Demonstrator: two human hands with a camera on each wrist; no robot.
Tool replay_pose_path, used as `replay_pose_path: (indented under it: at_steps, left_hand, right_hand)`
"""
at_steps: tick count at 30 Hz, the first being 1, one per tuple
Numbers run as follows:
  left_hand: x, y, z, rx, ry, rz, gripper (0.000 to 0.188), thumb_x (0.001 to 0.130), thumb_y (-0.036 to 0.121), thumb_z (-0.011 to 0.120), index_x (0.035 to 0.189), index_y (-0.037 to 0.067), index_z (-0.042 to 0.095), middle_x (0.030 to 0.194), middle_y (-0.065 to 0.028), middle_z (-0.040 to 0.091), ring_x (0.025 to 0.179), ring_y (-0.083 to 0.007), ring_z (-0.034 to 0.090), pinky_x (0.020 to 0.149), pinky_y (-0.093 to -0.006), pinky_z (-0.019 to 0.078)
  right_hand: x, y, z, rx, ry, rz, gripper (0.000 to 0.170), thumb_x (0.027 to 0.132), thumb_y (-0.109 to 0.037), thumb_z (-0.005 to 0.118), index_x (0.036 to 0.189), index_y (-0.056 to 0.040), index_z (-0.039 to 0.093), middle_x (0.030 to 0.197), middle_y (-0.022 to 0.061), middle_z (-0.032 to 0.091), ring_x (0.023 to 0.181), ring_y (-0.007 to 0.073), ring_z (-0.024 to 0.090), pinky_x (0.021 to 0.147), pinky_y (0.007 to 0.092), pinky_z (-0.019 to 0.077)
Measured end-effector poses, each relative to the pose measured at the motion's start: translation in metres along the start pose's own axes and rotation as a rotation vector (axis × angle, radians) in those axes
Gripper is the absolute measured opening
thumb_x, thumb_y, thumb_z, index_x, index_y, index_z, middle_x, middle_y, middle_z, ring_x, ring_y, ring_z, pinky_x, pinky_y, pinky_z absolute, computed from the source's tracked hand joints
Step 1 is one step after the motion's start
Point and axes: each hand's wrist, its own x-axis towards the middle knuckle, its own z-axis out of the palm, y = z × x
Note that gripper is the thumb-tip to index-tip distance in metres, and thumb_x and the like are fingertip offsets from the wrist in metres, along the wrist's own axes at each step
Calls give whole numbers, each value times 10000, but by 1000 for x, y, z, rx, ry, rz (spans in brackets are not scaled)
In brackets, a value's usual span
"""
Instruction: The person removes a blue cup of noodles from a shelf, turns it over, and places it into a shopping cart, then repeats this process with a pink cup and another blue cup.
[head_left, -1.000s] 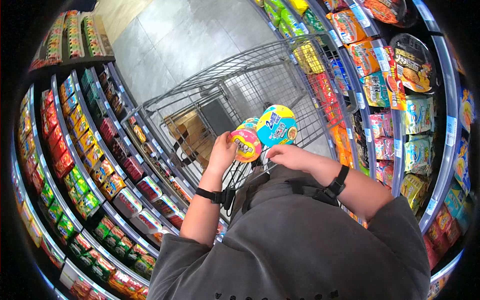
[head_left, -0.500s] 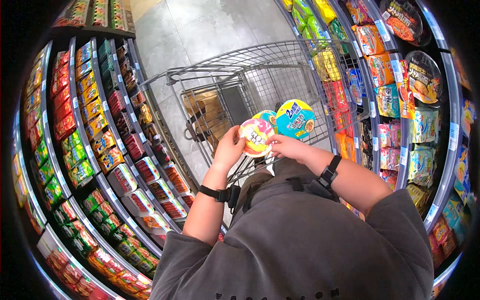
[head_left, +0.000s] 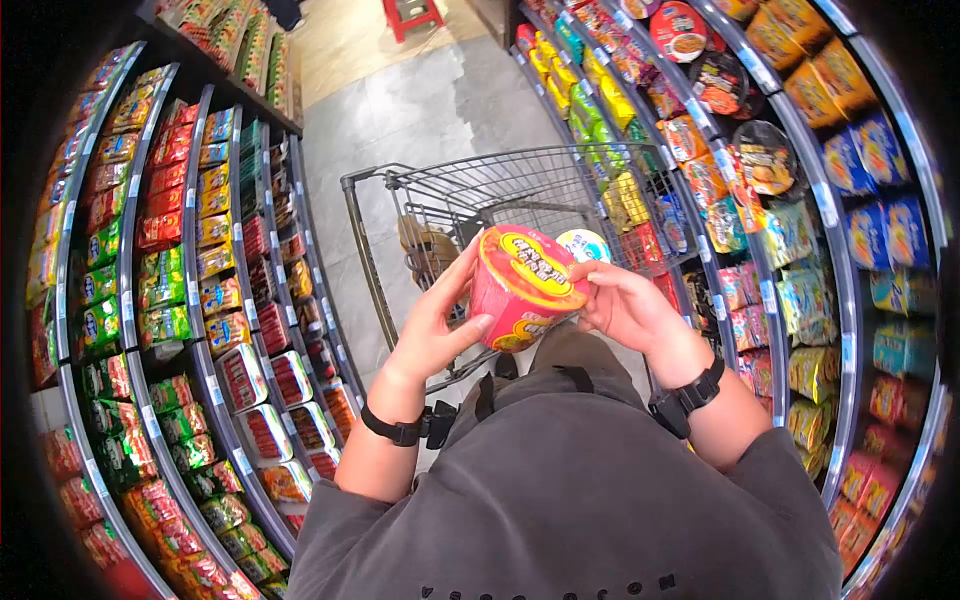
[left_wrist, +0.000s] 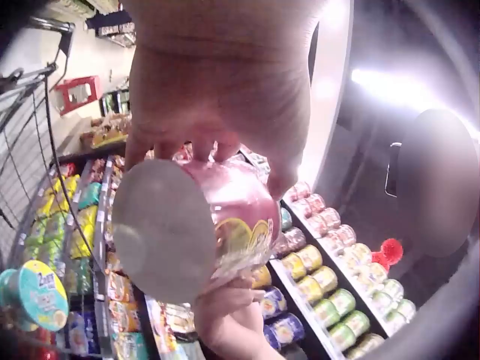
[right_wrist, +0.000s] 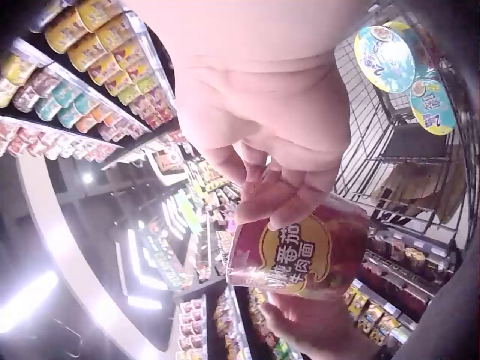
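A pink-red instant noodle cup (head_left: 525,285) with a yellow label is tilted in front of the body. My left hand (head_left: 435,320) grips its side, thumb on the near wall and fingers round the far side. With bent fingers, my right hand (head_left: 635,310) pinches the cup's right edge at the lid. The right wrist view shows these fingertips (right_wrist: 281,206) together at the cup's edge. The cup's pale round end (left_wrist: 163,231) faces the left wrist camera. Behind the cup, a teal and yellow noodle bowl (head_left: 583,245) sits in the cart.
A wire shopping cart (head_left: 540,152) stands directly ahead, with a brown carton (head_left: 430,248) low in it. Packed shelves of noodle packets (head_left: 215,230) line the left side, and more shelves (head_left: 800,280) the right. A red stool (head_left: 412,15) is far ahead on the floor.
The noodle cup has come up from over the cart toward the body and turned to show its side. My right hand, apart from it at first, has moved onto its edge. The head view has lifted.
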Motion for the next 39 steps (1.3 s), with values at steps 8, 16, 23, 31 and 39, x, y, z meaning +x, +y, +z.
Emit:
replay_pose_path:
  at_steps: [8,16,23,31,39]
  left_hand:
    - [-3,13,58,-83,-211,56,1278,772,214,887,1654,22,-18,1625,-211,318,1491,-279,370,1212,-404,327]
    - [-6,19,124,-254,-339,-66,1397,739,209,914,1646,90,-142,1592,-224,353,1434,-297,448,1170,-430,401]
    - [14,23,221,-230,-534,-51,1344,756,178,887,1650,81,-112,1600,-217,338,1422,-294,459,1164,-431,411]
    - [3,27,396,-46,-881,54,1342,736,194,915,1651,43,-56,1617,-223,323,1472,-298,395,1200,-424,352]
    - [-16,38,552,381,-1030,427,1022,744,140,900,1569,8,312,1563,-193,393,1471,-340,389,1210,-436,330]
  right_hand:
    - [-98,33,52,-59,71,-319,392,1033,-177,535,1399,-35,542,959,93,692,884,208,673,839,390,537]
    - [-192,59,68,-318,119,-510,639,1029,-207,579,1602,-73,331,1213,168,644,1114,243,653,960,372,516]
    - [-295,101,14,-251,515,-810,589,1015,-151,585,1569,-88,397,1348,149,615,1198,258,627,1030,396,483]
    - [-419,157,-39,-262,619,-799,792,994,-153,625,1653,-80,193,1633,131,371,1496,293,383,1200,458,333]
    - [-546,179,-88,-289,786,-947,831,984,-84,601,1667,-73,127,1692,105,247,1550,270,278,1234,460,273]
